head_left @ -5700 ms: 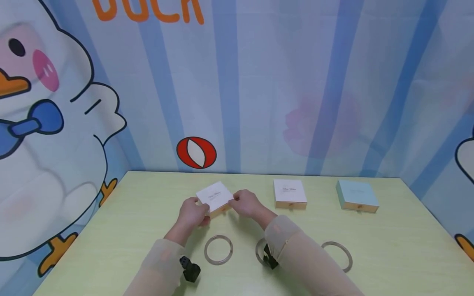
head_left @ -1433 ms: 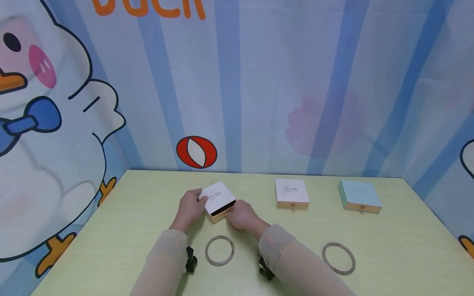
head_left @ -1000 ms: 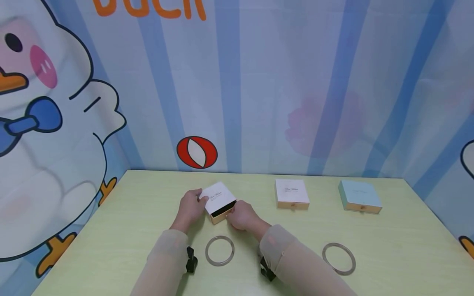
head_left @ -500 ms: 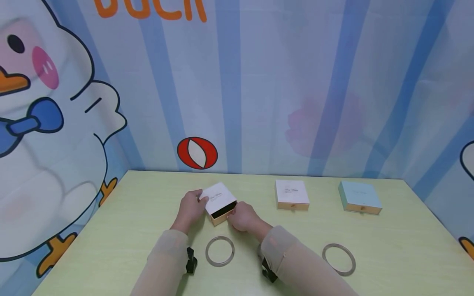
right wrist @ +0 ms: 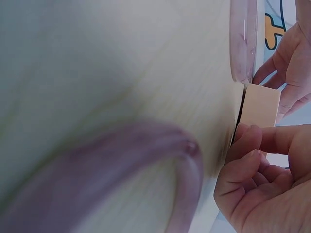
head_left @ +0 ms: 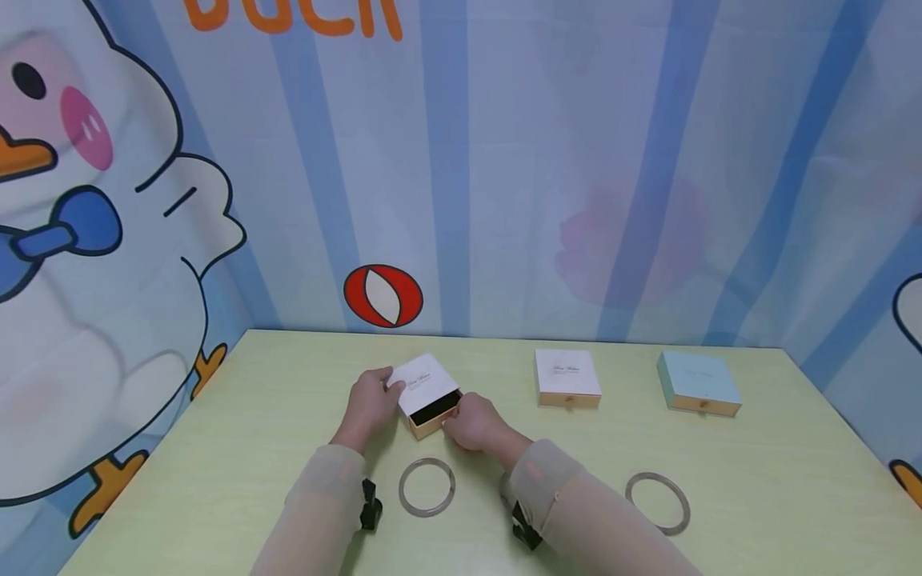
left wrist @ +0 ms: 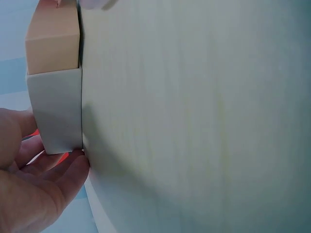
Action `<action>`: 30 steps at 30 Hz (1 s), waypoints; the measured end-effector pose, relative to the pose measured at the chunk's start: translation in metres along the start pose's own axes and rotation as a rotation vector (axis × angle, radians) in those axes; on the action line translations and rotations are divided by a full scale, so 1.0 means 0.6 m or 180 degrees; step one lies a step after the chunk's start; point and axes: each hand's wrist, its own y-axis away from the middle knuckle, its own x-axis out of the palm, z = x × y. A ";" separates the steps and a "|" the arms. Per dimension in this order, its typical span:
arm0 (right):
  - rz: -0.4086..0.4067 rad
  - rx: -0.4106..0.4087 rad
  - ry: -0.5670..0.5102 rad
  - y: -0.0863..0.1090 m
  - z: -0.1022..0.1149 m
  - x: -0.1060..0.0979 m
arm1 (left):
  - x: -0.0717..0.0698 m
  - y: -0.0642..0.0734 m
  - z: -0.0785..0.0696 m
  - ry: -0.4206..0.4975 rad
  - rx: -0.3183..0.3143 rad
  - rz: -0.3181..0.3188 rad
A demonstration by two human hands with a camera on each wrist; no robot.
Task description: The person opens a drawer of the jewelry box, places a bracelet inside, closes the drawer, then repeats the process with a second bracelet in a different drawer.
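Observation:
A small white drawer box [head_left: 423,380] with dark lettering on its lid sits at an angle on the table. Its peach drawer [left wrist: 53,48] sticks partly out of the sleeve, showing a black interior in the head view. My left hand [head_left: 370,408] grips the white sleeve, thumb on top and fingers around its far end. At the drawer's front, my right hand [right wrist: 265,179] pinches with thumb and fingertip, the other fingers curled. A greyish-purple bangle [head_left: 427,514] lies just in front of the box. Another bangle [right wrist: 146,141] is beneath my right wrist, mostly hidden in the head view.
To the right stand a second white box [head_left: 566,374] and a light blue box [head_left: 699,382], both closed. A further bangle [head_left: 683,512] lies at the right front, partly covered by my right sleeve. A cartoon-printed curtain [head_left: 504,160] rises behind the table [head_left: 778,464].
Several seconds ago the drawer was fully in. My right hand has moved from the box's right corner to its front, drawing the drawer outward; over the last second it slid out slightly more.

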 end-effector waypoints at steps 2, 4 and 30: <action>0.0005 -0.0010 0.0006 0.001 0.000 -0.001 | 0.001 0.000 0.000 -0.0010 0.0007 0.0000; -0.0001 -0.0032 0.0023 0.002 0.000 -0.001 | 0.001 -0.001 0.001 -0.0016 0.0010 -0.0005; 0.0097 0.0089 -0.0004 0.011 -0.004 -0.006 | 0.000 0.001 0.000 0.0009 -0.0038 -0.0012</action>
